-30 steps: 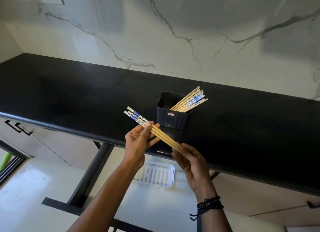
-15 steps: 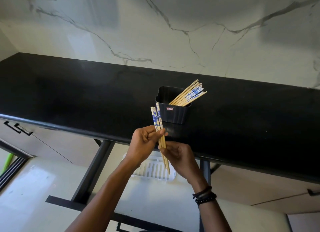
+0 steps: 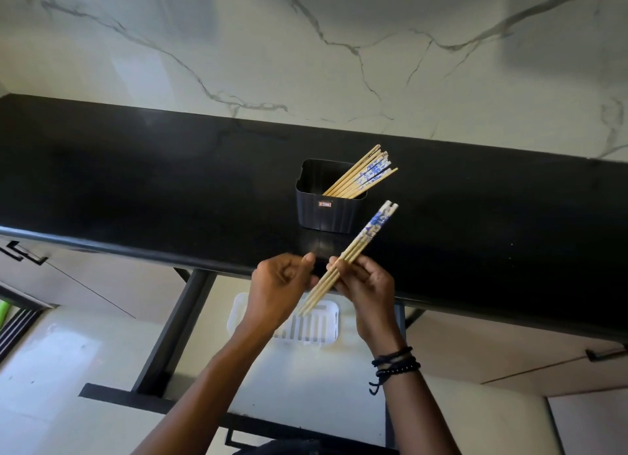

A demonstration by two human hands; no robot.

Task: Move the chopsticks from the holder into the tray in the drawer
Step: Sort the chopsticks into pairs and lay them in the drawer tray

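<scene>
A black ribbed holder [image 3: 325,213] stands on the black counter with several wooden chopsticks [image 3: 362,174] leaning out to its right. My right hand [image 3: 365,286] grips a small bundle of blue-patterned chopsticks [image 3: 356,250] that slants from lower left to upper right, over the counter's front edge. Just left of the bundle my left hand [image 3: 282,289] has its fingers curled, thumb tip near the sticks, and holds nothing that I can see. Below both hands a white slotted tray [image 3: 323,328] lies in the open drawer, partly hidden by them.
The black counter [image 3: 170,189] runs across the view under a marble wall. The open drawer [image 3: 299,386] has a pale bottom and dark frame rails. Closed cabinet fronts with dark handles [image 3: 23,252] flank it on both sides.
The bundle has swung from leaning up-left, through upright, to leaning up-right. My left hand has let go of it and my right hand now holds it alone.
</scene>
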